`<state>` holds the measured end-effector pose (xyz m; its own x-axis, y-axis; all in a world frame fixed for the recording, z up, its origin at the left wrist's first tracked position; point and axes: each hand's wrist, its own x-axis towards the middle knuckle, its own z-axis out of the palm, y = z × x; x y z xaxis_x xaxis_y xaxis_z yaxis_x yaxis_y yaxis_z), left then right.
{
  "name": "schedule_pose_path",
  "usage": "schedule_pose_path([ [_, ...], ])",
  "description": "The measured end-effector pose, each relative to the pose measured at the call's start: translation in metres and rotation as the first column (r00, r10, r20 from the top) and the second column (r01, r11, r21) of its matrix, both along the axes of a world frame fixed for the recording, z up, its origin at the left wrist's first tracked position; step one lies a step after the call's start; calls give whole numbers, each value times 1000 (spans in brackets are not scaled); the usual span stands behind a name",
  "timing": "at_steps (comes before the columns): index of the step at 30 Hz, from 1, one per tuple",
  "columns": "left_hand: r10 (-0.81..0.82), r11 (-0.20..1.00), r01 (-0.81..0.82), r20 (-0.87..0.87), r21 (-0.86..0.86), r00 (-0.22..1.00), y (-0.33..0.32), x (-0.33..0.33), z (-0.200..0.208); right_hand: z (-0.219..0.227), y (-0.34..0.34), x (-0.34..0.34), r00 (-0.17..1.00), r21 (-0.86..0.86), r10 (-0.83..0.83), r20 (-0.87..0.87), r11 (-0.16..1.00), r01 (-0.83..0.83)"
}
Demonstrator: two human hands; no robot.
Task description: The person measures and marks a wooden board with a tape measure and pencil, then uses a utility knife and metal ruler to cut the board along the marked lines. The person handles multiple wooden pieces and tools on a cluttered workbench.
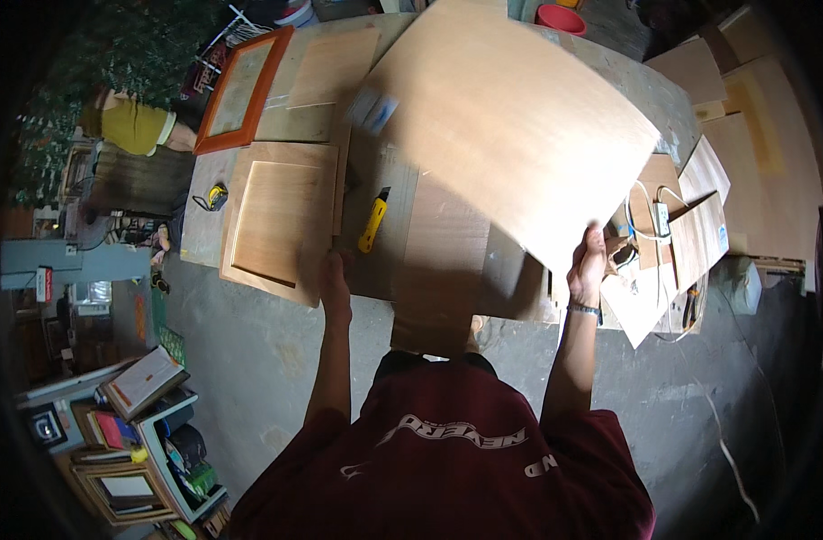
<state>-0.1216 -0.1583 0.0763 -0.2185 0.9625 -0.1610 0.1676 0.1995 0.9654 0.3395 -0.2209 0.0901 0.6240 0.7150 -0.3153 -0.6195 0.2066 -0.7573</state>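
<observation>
A large thin plywood sheet (510,117) is raised at a slant over the workbench, its far side blurred. My right hand (588,265) grips its near corner, thumb up, with a dark band at the wrist. On the left of the bench lies a wooden frame panel (281,216), a raised border around a flat middle. My left hand (335,279) is closed at this panel's near right edge, its fingers partly hidden. A yellow utility knife (373,220) rests just right of the panel. A brown board (443,243) lies across the bench's front edge, in front of my body.
An orange-brown frame (245,90) and a tape measure (213,197) sit at the bench's left. At the right are a white power strip (661,219), cords, board pieces and pliers (691,306). Shelved frames (123,486) stand lower left. Another person (132,126) is beyond the bench.
</observation>
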Motion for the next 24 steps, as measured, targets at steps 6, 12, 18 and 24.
schedule_pose_path([
  [6, 110, 979, 66, 778, -191, 618, 21, -57, -6, -15, -63, -77, 954, -103, 167, 249, 984, -145],
  [12, -227, 955, 263, 908, 137, 352, -11, -120, -55, -41, -90, -113, 948, -99, 226, 223, 973, -208],
  [18, 58, 976, 154, 864, -155, 501, -2, -92, 26, -18, -50, -157, 931, -119, 323, 168, 945, -306],
  [24, -101, 992, 102, 961, 77, 257, 15, -175, 11, -46, 13, -197, 702, -595, 584, 407, 753, -281],
])
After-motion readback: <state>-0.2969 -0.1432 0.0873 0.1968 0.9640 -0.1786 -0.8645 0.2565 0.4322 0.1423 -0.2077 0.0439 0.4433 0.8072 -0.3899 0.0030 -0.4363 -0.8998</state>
